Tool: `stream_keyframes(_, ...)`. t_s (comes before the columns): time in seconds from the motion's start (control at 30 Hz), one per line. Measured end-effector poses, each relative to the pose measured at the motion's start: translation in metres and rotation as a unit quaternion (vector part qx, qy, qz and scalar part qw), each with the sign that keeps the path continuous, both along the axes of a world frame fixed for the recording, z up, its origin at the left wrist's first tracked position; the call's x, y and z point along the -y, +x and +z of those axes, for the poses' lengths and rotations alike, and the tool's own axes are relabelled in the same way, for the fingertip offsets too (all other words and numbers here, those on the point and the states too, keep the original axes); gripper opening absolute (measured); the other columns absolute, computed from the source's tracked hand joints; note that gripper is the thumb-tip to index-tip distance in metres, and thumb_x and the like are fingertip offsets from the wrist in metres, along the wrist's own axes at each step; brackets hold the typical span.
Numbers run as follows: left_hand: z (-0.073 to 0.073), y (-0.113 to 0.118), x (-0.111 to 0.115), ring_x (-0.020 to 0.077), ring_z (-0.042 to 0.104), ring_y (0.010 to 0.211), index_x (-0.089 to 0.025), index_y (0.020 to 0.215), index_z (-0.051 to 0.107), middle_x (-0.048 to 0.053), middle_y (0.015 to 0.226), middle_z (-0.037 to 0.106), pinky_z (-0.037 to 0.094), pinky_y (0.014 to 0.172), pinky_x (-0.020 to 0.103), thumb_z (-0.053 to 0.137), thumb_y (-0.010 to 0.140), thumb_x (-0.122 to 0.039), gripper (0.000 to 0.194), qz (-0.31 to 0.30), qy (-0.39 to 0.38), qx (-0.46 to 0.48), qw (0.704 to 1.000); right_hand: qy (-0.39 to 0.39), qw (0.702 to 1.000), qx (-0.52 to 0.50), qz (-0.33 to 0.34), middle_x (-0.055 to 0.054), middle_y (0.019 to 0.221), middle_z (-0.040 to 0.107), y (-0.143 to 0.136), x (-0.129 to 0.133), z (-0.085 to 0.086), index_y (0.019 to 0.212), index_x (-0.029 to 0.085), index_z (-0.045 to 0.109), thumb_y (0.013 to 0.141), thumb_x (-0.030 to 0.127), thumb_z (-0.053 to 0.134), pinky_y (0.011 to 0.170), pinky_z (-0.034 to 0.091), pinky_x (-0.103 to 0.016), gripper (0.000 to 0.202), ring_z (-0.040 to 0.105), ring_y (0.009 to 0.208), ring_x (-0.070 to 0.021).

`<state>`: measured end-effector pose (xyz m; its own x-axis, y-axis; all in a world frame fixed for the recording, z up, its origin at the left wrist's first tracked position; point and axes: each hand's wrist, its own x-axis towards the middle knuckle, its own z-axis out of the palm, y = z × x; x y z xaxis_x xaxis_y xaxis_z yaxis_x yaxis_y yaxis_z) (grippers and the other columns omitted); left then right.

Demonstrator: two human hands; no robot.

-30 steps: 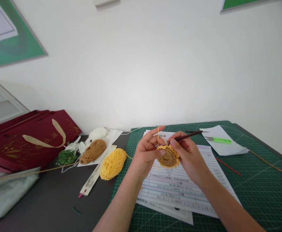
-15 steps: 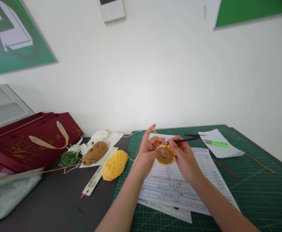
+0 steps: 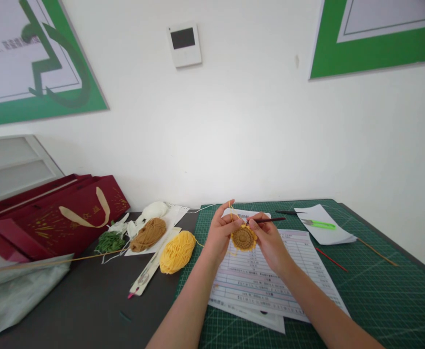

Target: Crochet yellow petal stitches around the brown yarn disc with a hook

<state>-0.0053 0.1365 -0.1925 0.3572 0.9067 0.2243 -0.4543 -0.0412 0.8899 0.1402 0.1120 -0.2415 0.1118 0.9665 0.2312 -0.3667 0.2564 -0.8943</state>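
Note:
Between my hands is a round crochet piece (image 3: 244,238), brown in the middle with a yellow edge. My left hand (image 3: 220,231) pinches its upper left edge, and a strand of yellow yarn loops over the raised index finger. My right hand (image 3: 265,236) grips a dark crochet hook (image 3: 272,220), whose tip meets the top edge of the piece. The tip itself is too small to make out. To the left lies the yellow yarn ball (image 3: 177,252), its strand running toward my left hand. Printed sheets (image 3: 267,286) lie beneath my hands.
A green cutting mat (image 3: 372,300) covers the right of the table. On it are white paper (image 3: 325,235), green thread snips (image 3: 319,224) and a red stick (image 3: 332,260). Brown yarn (image 3: 149,234), green yarn (image 3: 109,242) and a dark red bag (image 3: 63,213) stand left.
The camera view has tilted up. My left thumb has shifted from the face of the crochet piece to its top edge, and the piece now shows its full round face. Both hands keep their hold.

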Motion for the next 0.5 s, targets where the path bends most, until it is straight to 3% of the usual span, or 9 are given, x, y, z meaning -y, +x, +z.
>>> stream_keyframes(0.5, -0.006, -0.007, -0.011, 0.0235, 0.069, 0.099, -0.018, 0.131, 0.061, 0.01, 0.124, 0.067, 0.061, 0.083, 0.044, 0.066, 0.097, -0.032, 0.037, 0.024, -0.019, -0.058, 0.998, -0.005, 0.999, 0.045, 0.009, -0.01, 0.129, 0.066, -0.002, -0.015, -0.013, 0.128, 0.019, 0.062, 0.098, 0.037, 0.064, 0.09, 0.06, -0.045, 0.035, 0.068, 0.107, -0.0233)
